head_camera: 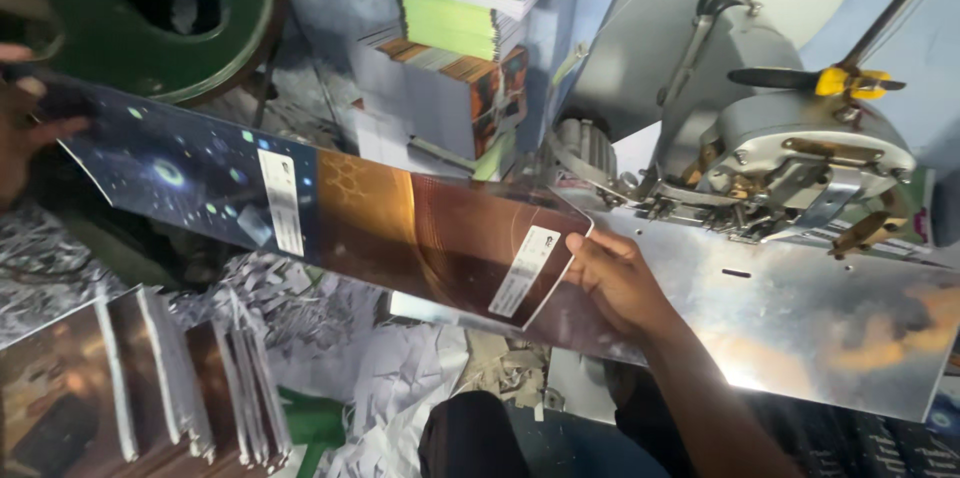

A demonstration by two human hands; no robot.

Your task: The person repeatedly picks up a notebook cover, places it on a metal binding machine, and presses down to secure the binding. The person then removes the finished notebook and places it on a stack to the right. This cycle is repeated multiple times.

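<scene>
The person holds a long glossy printed sheet (330, 208) stretched left of the grey stitching machine (790, 158). The right hand (615, 283) pinches its end nearest the machine; the left hand (25, 118) grips the far end. The sheet looks light, flexible, slippery, so holding both ends seems best.

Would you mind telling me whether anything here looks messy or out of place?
Yes: paper offcuts lie scattered in loose heaps below the long glossy printed sheet that the right hand and left hand hold. The sheet itself looks undamaged.
</scene>
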